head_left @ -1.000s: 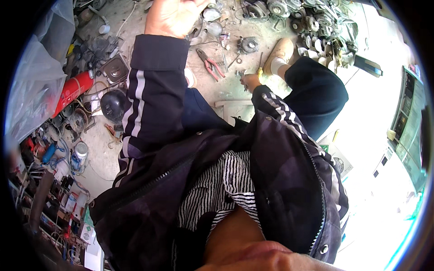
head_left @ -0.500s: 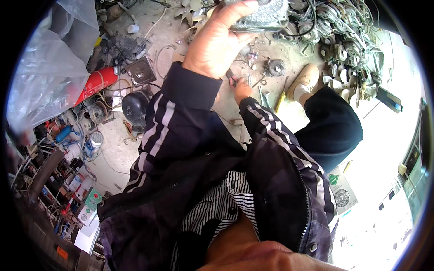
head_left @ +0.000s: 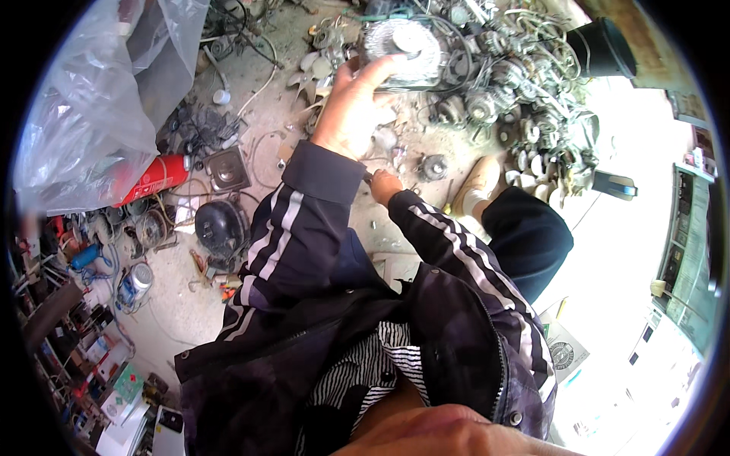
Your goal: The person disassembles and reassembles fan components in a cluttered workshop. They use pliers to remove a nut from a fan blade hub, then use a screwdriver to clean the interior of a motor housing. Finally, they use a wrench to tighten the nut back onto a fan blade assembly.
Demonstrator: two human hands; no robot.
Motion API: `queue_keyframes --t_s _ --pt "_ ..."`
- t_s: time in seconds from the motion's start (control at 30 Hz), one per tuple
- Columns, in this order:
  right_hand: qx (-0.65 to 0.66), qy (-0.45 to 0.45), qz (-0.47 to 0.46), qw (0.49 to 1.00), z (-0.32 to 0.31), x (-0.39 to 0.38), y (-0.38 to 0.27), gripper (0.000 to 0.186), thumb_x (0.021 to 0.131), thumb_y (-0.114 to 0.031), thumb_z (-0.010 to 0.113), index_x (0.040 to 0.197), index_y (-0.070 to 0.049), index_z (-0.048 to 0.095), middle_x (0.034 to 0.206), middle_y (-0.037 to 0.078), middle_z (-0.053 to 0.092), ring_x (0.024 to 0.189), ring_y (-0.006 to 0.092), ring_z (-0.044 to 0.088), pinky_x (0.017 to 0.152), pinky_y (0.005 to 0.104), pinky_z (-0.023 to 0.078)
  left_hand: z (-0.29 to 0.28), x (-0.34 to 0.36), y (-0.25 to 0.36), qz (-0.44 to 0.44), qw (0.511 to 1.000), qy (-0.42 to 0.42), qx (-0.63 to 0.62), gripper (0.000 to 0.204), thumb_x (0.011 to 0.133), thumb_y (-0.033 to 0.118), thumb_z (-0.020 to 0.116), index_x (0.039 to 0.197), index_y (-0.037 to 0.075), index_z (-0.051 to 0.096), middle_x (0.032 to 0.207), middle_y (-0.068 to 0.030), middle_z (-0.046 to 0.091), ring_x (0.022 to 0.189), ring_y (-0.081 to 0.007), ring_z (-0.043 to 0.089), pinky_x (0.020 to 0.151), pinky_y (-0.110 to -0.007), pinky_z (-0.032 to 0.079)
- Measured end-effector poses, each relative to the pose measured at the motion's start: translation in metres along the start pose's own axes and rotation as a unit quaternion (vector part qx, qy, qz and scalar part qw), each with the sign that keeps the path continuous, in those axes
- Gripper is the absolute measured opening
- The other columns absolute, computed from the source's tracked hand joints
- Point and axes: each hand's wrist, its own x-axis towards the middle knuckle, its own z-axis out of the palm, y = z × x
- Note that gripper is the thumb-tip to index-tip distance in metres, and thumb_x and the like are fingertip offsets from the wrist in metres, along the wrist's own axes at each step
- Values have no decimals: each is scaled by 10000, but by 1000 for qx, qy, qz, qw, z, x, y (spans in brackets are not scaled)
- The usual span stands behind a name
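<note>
Floor (head_left: 182,304), pale and dusty, spreads under both hands. Next in size is a big heap of metal parts (head_left: 525,91), off to the right of the left hand. A clear plastic bag (head_left: 84,129) is well to the left of both hands. A red tank (head_left: 163,175) pokes out from under the bag, well left of the right hand. A round black pot (head_left: 219,228) sits lower down, also well left of the right hand.

Then comes a gray metal block (head_left: 422,64) with a round white top. It is at the far end of the left hand (head_left: 351,110), which is clamped on its near left side, thumb over the near edge. I cannot tell if the block rests on anything.

To hold it well, I think the thumb should press flat and the fingers should reach far around, because the block looks heavy and could tip. A straight wrist would help too.

The right hand (head_left: 386,186) is close to the left cuff. Its fingers curl in, and something dark (head_left: 368,176) peeks out at its left. I cannot tell if the hand is tight on it. Any sharp tip should point away from the left wrist.

A little round part (head_left: 433,167) lies just right of the right hand. A tiny white cup (head_left: 221,97) is well left of the left hand.
</note>
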Motion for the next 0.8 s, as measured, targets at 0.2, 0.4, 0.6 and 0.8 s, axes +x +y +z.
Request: queue_keyframes --t_s 0.2,0.4,0.6,0.8 --pt "101 -60 -40 992 -135 -28 45 298 838 -203 563 955 51 669 995 200 679 888 381 643 776 425 503 -13 5 24 12 989 -35 -140 555 776 237 767 1235 102 487 1182 -52 564 1093 -228 542 966 -383 410" --pt "690 -77 -96 713 -269 -155 54 375 971 -155 490 1319 -16 478 938 -20 581 688 67 502 619 204 419 -22 1 42 49 983 -37 -171 644 747 311 789 1254 108 449 1195 -61 543 1076 -224 543 913 -355 413" --pt "714 -26 -174 678 -345 -190 2 635 980 -530 384 1411 -64 362 758 -41 368 626 78 365 545 217 323 -32 8 35 70 994 -16 -84 576 751 343 769 1232 178 501 1198 8 529 1025 -164 513 887 -325 361" --pt "799 -208 -217 521 -370 -189 -7 903 856 -728 388 1444 -47 305 872 40 430 595 78 273 515 218 275 -20 -1 32 94 995 -15 20 549 774 336 748 1245 179 514 1173 40 557 998 -116 510 821 -294 349"
